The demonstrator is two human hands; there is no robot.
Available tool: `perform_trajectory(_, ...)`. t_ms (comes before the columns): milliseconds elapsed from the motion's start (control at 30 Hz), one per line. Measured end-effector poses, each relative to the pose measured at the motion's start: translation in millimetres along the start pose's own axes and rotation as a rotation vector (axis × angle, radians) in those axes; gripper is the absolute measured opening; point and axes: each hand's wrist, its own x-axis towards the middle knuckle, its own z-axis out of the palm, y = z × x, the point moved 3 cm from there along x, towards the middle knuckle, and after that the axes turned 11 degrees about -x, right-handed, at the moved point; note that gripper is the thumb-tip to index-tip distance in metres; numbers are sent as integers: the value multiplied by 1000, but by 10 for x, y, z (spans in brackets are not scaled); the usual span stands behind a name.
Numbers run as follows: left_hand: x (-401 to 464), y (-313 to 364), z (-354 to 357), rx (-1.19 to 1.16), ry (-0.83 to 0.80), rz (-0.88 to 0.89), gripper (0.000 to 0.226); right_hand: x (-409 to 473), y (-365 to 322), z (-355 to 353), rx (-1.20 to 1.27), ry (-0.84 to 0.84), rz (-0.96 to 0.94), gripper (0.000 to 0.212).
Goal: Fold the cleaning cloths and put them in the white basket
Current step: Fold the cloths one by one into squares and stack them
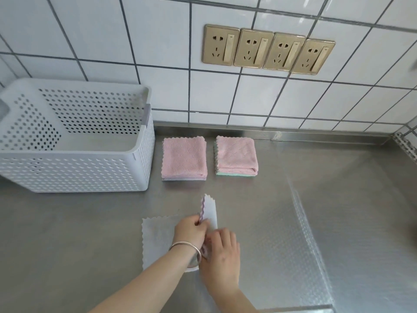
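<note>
Steel table [316, 199] under tiled wall, my left hand [190, 230] pinching the pale cloth [158, 236] by its raised edge, right hand [222, 251] gripping it too, two folded pink cloths [184, 158] beside white basket [74, 170].

brushed steel counter [293, 222], perforated matt plastic basket [74, 172], fluffy terry cloths [184, 158], glossy tiles [158, 41]
</note>
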Motion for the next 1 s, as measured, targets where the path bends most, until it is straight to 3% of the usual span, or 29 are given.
perform_trajectory(100,0,-184,-309,-52,69,-45,38,-62,-93,96,29,-32,-132,52)
perform_trajectory(167,-19,-327,-512,-127,98,-73,37,-90,-99,212,-41,-141,-212,78)
perform_trajectory(367,-127,-758,-935,-94,271,-184,27,-248,-153,599,-197,-404,-274,112)
perform_trajectory(667,-45,-1085,-976,-14,371,-157,36,-334,-221,641,-229,-415,-351,80)
perform_trajectory(733,-88,-1094,-983,25,468,-107,43,-298,-233,561,-227,-390,-382,69)
perform_trajectory(800,-139,-1067,-960,259,538,57,46,-195,-244,512,-254,-372,-384,58)
perform_trajectory(900,-163,-1068,-746,661,305,305,56,-62,-234,570,-339,-400,-362,55)
perform_trajectory(1000,-92,-1228,-633,801,163,330,66,-57,-168,750,-363,-422,-405,61)
